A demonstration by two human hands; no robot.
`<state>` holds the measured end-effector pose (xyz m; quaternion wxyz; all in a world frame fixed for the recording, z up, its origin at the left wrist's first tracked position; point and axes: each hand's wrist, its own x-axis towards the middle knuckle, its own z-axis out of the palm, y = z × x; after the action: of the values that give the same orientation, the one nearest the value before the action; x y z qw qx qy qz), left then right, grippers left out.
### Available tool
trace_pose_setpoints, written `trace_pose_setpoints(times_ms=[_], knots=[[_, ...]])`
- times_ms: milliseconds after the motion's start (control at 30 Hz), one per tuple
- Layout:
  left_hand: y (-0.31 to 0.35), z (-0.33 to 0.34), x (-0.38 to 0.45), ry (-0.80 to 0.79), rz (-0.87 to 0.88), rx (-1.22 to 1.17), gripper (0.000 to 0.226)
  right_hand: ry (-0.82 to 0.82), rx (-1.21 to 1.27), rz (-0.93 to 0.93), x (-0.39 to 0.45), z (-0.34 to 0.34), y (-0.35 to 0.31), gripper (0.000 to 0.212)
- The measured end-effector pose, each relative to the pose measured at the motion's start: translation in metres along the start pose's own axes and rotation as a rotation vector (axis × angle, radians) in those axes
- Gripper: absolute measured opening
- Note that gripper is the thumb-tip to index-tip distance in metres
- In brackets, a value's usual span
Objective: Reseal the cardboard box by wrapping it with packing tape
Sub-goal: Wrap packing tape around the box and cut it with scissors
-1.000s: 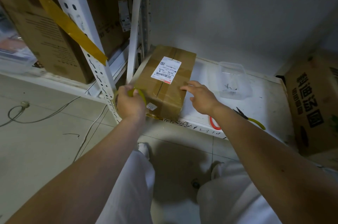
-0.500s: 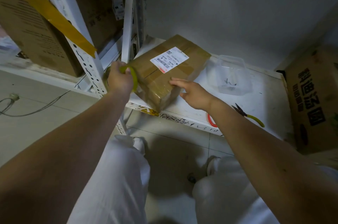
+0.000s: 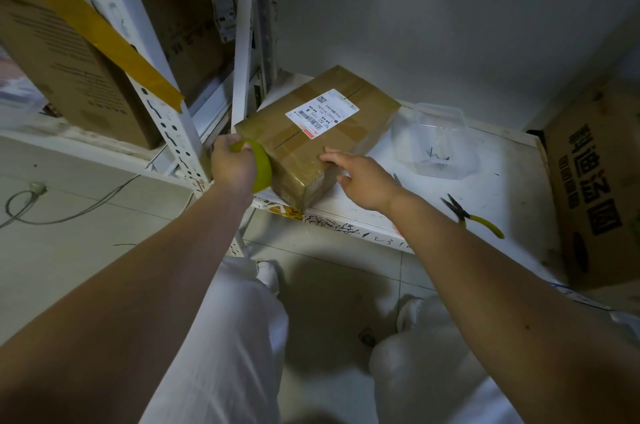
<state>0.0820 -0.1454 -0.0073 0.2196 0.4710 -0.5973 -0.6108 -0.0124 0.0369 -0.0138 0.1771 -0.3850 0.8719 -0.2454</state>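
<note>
A brown cardboard box (image 3: 332, 143) with a white shipping label lies on the white shelf (image 3: 495, 195), turned with one corner over the front edge. My left hand (image 3: 232, 163) grips a yellow-green roll of packing tape (image 3: 262, 169) held against the box's left side. Glossy tape covers the box's near corner. My right hand (image 3: 360, 181) rests with straight fingers on the box's near right edge.
A clear plastic container (image 3: 440, 143) with small screws stands right of the box. Yellow-handled pliers (image 3: 471, 215) lie near the shelf's front. A large printed carton (image 3: 595, 181) stands at the right. White rack uprights (image 3: 152, 91) and stored cartons are at the left.
The box has turned clockwise, so a corner now points at me. My left hand has carried the tape roll along the box's left side. My right hand stayed on the near right edge.
</note>
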Motion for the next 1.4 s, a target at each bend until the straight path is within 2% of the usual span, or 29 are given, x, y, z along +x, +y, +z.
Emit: trace_pose_setpoints(times_ms=[167,267,333,600,767,867,933,1033,1233,1333,1400], knots=[[0.002,0.000,-0.003,-0.018,-0.013,-0.028,0.021,0.008,-0.069,0.012,-0.007,-0.003,-0.011,0.054],[0.002,0.002,-0.005,-0.025,-0.021,-0.038,0.023,0.037,-0.165,0.037,-0.007,0.003,-0.026,0.078],[0.000,0.004,-0.009,-0.029,-0.024,-0.036,0.022,0.089,-0.251,0.044,-0.004,0.012,-0.033,0.081],[0.000,0.001,-0.015,-0.047,-0.068,-0.077,0.018,0.238,-0.337,0.094,-0.002,0.031,-0.041,0.059],[0.000,-0.006,-0.017,-0.023,-0.095,-0.076,0.025,0.233,-0.346,0.068,-0.002,0.027,-0.044,0.055],[-0.005,-0.011,-0.020,-0.006,-0.116,-0.048,0.021,0.225,-0.359,0.061,-0.007,0.018,-0.033,0.052],[-0.014,-0.012,-0.022,-0.046,-0.154,-0.032,0.012,0.205,-0.357,0.073,-0.012,0.010,-0.024,0.051],[-0.029,-0.011,-0.028,-0.140,-0.213,-0.003,0.012,0.179,-0.344,0.090,-0.018,0.002,-0.009,0.050],[-0.031,-0.001,-0.062,-0.460,-0.265,0.088,0.021,0.178,-0.341,0.083,-0.029,-0.003,0.005,0.053],[-0.029,0.005,-0.073,-0.617,-0.260,0.154,0.014,0.160,-0.353,0.065,-0.033,-0.005,0.009,0.054],[-0.030,0.010,-0.076,-0.685,-0.235,0.171,0.014,0.235,-0.258,0.065,-0.035,-0.004,0.013,0.045]])
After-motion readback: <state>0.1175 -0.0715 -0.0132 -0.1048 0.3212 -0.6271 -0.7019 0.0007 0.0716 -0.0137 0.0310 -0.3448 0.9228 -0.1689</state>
